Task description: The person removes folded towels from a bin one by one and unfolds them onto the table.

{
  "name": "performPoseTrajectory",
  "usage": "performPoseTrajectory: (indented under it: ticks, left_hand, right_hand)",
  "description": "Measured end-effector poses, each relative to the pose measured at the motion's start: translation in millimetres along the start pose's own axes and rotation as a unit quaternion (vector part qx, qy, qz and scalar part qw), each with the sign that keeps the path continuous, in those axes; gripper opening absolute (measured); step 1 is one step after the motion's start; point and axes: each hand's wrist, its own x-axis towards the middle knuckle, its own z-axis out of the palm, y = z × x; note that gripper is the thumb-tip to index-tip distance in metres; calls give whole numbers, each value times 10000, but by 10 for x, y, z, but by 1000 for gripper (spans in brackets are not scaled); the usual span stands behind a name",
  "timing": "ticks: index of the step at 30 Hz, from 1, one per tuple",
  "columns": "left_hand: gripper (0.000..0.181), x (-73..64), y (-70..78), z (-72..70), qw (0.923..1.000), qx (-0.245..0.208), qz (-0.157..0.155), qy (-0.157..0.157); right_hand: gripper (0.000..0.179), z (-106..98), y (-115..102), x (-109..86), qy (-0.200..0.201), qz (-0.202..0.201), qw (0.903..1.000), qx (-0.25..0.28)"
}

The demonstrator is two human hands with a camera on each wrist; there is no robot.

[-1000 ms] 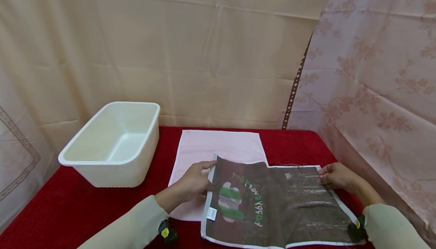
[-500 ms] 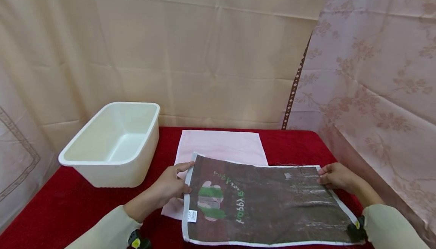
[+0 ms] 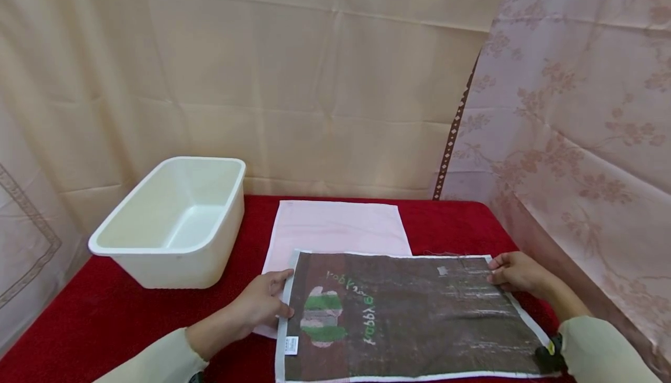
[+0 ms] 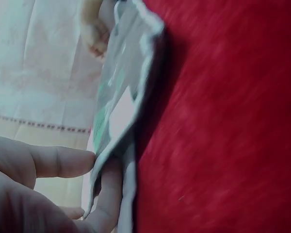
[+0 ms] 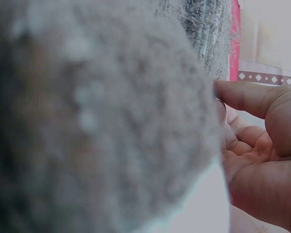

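Observation:
A dark brown towel (image 3: 414, 313) with white edges, a striped green-and-pink motif, reversed lettering and a small white label lies spread out in front of me. My left hand (image 3: 257, 307) pinches its left edge between thumb and fingers. In the left wrist view, a finger (image 4: 109, 194) sits between two layers of the edge, close over the red cloth. At the far right corner, my right hand (image 3: 519, 272) pinches the towel, thumb on top. Under the towel's upper left part lies a pale pink towel (image 3: 341, 226), partly hidden.
A cream plastic basin (image 3: 168, 251) stands at the left of the table. Red cloth (image 3: 445, 223) covers the tabletop. A beige curtain (image 3: 325, 80) hangs behind, and a flowered curtain (image 3: 587, 109) closes off the right side.
My left hand has drawn the towel's left edge leftward, then lowered it slightly toward me. The fold in its middle has flattened out. The right hand has kept its place at the corner.

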Motion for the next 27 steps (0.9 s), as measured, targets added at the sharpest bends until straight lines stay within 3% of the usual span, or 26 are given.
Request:
performPoseTrajectory:
  ticks: [10, 22, 27]
  left_hand:
    - [115, -299, -97, 90, 9903, -804, 216, -1113]
    - [112, -384, -157, -5, 9876, -722, 327, -1358]
    - [104, -415, -170, -64, 9902, -458, 157, -1310]
  right_hand:
    - [29, 5, -36, 0, 31, -45, 10000, -62]
    - [26, -8, -22, 11, 83, -80, 9999, -23]
    - [23, -7, -28, 0, 7, -155, 9999, 53]
